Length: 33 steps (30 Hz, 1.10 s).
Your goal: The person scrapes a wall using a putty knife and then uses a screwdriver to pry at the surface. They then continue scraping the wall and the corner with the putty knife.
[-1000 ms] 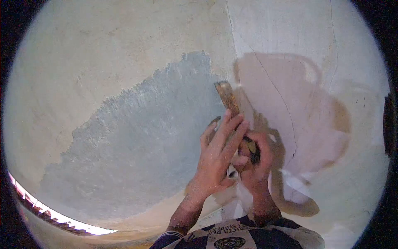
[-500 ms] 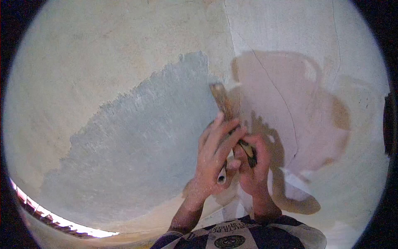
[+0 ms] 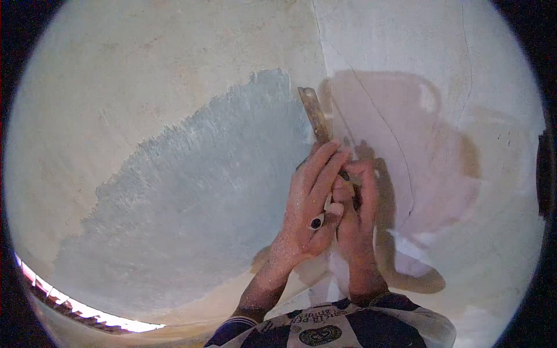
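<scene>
A long, narrow, brown-stained tool with a pale tubular handle, like a plastering float seen on edge (image 3: 315, 113), slants up through both hands, its upper end close to the wall. My left hand (image 3: 310, 197) is closed around it, fingers pointing up, and the hollow handle end (image 3: 316, 223) pokes out by the palm. Fingers curled, my right hand (image 3: 357, 209) grips its lower part, which is mostly hidden. Behind the hands is the wall (image 3: 191, 64), with a broad grey coated patch (image 3: 197, 209) whose upper edge is ragged.
A thin crack (image 3: 400, 142) runs down the paler wall on the right, where shadows of my head and arms fall. A vertical corner line (image 3: 322, 46) divides the wall surfaces. At the lower left is a bright opening (image 3: 87, 313). A dark object (image 3: 543, 174) stands at the right edge.
Both hands and the float have moved up the wall. The float's upper end is higher and shows more of its length above the fingers.
</scene>
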Each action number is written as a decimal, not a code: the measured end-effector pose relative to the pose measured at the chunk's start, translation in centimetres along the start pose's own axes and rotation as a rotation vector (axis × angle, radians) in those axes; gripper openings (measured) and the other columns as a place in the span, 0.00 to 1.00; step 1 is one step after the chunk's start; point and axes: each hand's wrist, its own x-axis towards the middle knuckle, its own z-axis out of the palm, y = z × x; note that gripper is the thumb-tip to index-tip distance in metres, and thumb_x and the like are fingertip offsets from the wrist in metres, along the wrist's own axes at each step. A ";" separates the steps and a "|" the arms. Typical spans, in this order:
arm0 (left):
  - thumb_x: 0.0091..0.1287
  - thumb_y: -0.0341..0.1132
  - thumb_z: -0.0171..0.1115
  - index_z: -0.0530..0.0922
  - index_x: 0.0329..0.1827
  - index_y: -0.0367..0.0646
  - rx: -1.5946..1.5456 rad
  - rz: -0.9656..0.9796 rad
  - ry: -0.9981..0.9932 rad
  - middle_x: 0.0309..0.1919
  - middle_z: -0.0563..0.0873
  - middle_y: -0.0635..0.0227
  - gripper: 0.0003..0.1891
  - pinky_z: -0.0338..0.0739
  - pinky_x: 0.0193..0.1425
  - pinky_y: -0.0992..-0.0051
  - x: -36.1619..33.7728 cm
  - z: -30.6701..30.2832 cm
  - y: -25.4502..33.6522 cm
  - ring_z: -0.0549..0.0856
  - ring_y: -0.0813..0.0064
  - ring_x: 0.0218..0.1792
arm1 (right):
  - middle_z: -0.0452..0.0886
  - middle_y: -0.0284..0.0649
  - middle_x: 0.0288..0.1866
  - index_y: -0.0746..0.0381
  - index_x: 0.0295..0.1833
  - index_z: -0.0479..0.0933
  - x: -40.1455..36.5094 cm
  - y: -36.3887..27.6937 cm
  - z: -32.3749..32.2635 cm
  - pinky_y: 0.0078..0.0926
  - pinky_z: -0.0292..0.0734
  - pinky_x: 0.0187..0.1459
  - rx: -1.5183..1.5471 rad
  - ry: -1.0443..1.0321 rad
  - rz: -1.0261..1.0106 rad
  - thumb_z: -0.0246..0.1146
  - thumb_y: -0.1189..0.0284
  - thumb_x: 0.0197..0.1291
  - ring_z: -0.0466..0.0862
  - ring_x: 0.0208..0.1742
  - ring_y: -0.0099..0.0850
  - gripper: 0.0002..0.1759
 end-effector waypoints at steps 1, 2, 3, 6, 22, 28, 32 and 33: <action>0.72 0.43 0.49 0.63 0.78 0.38 0.036 0.001 -0.045 0.78 0.61 0.47 0.33 0.52 0.78 0.46 -0.6 -0.5 -0.1 0.58 0.38 0.78 | 0.79 0.47 0.51 0.65 0.56 0.73 -0.5 0.3 -0.3 0.35 0.73 0.59 -0.027 -0.016 0.018 0.59 0.62 0.73 0.79 0.54 0.37 0.17; 0.72 0.43 0.49 0.62 0.79 0.38 0.074 0.012 -0.086 0.79 0.60 0.49 0.33 0.50 0.78 0.45 -1.5 -0.7 -0.6 0.56 0.39 0.79 | 0.79 0.48 0.51 0.65 0.56 0.73 -1.4 1.2 -1.0 0.35 0.73 0.58 -0.053 -0.031 0.027 0.59 0.63 0.73 0.79 0.54 0.37 0.17; 0.73 0.44 0.48 0.61 0.80 0.39 0.109 0.021 -0.123 0.80 0.59 0.50 0.33 0.48 0.78 0.43 -2.0 -0.8 -0.9 0.54 0.39 0.80 | 0.79 0.48 0.51 0.66 0.56 0.73 -1.2 1.5 -1.1 0.36 0.73 0.58 -0.103 -0.037 -0.008 0.59 0.62 0.73 0.79 0.54 0.38 0.17; 0.72 0.45 0.48 0.58 0.81 0.39 0.174 -0.039 -0.046 0.82 0.54 0.52 0.36 0.42 0.78 0.39 -1.9 0.0 -1.2 0.48 0.42 0.82 | 0.79 0.49 0.49 0.67 0.55 0.74 -0.3 1.8 -0.6 0.36 0.73 0.57 -0.288 -0.027 -0.167 0.59 0.62 0.73 0.80 0.52 0.38 0.18; 0.71 0.40 0.56 0.65 0.77 0.39 0.018 -0.062 -0.014 0.76 0.65 0.45 0.32 0.70 0.71 0.56 -1.8 -0.8 -1.6 0.69 0.42 0.74 | 0.81 0.47 0.44 0.65 0.53 0.76 -0.1 1.5 -0.3 0.35 0.76 0.51 -0.293 -0.027 -0.185 0.62 0.63 0.71 0.82 0.46 0.40 0.16; 0.76 0.44 0.51 0.67 0.75 0.37 0.054 -0.033 0.024 0.73 0.68 0.42 0.28 0.72 0.70 0.57 -0.7 -2.1 -2.2 0.73 0.41 0.71 | 0.81 0.46 0.45 0.65 0.55 0.76 0.3 0.8 1.3 0.35 0.76 0.54 -0.237 -0.013 -0.177 0.63 0.66 0.70 0.82 0.50 0.39 0.15; 0.76 0.42 0.51 0.68 0.73 0.37 -0.014 -0.074 0.063 0.72 0.70 0.43 0.27 0.74 0.67 0.56 -1.8 -1.9 -2.1 0.76 0.40 0.67 | 0.79 0.41 0.46 0.66 0.51 0.74 -0.2 0.0 1.3 0.28 0.74 0.53 -0.226 -0.082 -0.115 0.61 0.69 0.71 0.79 0.48 0.28 0.11; 0.75 0.40 0.51 0.69 0.73 0.37 -0.026 -0.104 0.090 0.71 0.70 0.44 0.26 0.74 0.67 0.56 -1.8 -1.9 -2.0 0.76 0.40 0.66 | 0.79 0.41 0.45 0.65 0.51 0.74 0.3 0.3 1.7 0.28 0.74 0.53 -0.222 -0.060 -0.145 0.61 0.69 0.71 0.79 0.48 0.28 0.11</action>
